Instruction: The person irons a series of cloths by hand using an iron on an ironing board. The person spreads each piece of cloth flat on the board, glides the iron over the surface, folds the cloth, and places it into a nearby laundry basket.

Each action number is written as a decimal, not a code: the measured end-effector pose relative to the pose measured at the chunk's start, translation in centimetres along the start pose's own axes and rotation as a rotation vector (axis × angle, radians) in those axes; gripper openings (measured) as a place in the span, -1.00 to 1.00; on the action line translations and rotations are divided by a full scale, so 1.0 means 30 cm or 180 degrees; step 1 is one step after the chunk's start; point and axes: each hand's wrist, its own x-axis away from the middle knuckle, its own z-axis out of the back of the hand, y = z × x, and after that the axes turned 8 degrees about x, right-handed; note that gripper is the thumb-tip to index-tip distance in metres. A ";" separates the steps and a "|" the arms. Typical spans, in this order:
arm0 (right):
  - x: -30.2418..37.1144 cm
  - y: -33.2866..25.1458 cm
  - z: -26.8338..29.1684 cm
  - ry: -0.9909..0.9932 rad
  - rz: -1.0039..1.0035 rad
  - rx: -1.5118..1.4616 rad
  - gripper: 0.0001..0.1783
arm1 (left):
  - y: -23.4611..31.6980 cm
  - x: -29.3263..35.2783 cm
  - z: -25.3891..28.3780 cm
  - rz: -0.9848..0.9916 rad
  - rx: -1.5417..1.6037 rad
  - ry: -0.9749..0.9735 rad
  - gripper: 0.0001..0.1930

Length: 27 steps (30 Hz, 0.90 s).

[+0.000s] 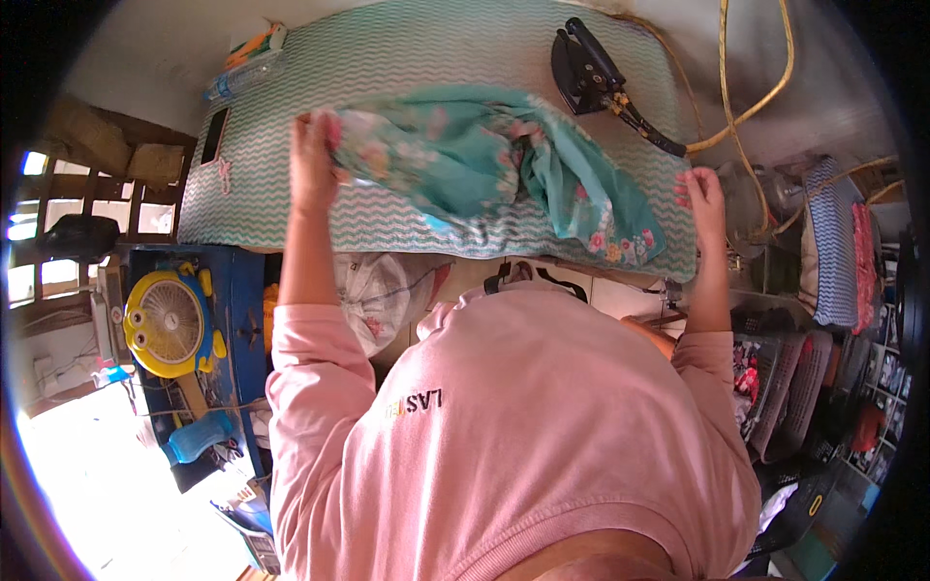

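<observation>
A teal cloth with a pink and white flower print point(465, 165) lies bunched across the padded, zigzag-patterned surface in front of me. Its left end is gripped by my left hand point(315, 160), with the fingers closed on the edge. My right hand point(701, 196) hovers over the surface's right edge, apart from the cloth, fingers loosely spread and nothing visible in them. The cloth's right part trails toward the near edge, its flowered border showing. What garment or item it is, I cannot tell.
A black clothes iron point(586, 68) with a yellowish cord point(746, 121) rests at the far right of the zigzag-covered table point(387, 39). A phone point(215, 136) lies at the left. Left of me stands a yellow and blue fan point(167, 320); baskets point(790, 387) are at right.
</observation>
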 end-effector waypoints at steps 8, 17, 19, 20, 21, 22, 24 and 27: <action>0.108 -0.333 -0.482 -0.1830 0.1477 -0.0520 -0.55 | 0.239 -0.038 -0.313 0.1038 0.1902 -0.0386 -0.57; 0.002 -0.368 -0.552 -0.1768 -0.0377 -0.2596 -0.82 | 0.163 -0.110 -0.394 -0.0753 -0.0588 -0.1298 -0.31; 0.041 -0.417 -0.496 -0.1720 -0.0819 -0.2458 -0.65 | 0.117 -0.113 -0.412 -0.0740 -0.0958 -0.1312 -0.27; 0.056 -0.430 -0.484 -0.1581 -0.0909 -0.2212 -0.64 | 0.095 -0.117 -0.425 -0.0710 -0.1355 -0.1289 -0.23; 0.080 -0.448 -0.472 -0.1507 -0.0906 -0.2227 -0.64 | 0.068 -0.128 -0.441 -0.0906 -0.1177 -0.0959 -0.38; 0.107 -0.467 -0.464 -0.1497 -0.0842 -0.2280 -0.63 | 0.043 -0.157 -0.442 -0.0950 -0.1141 -0.1006 -0.38; 0.135 -0.479 -0.458 -0.1402 -0.0783 -0.2346 -0.63 | -0.002 -0.218 -0.437 -0.1184 -0.1549 -0.0969 -0.62; 0.130 -0.417 -0.394 -0.0983 0.1398 0.0277 -0.65 | -0.018 -0.315 -0.418 -0.1479 -0.1356 -0.0849 -0.82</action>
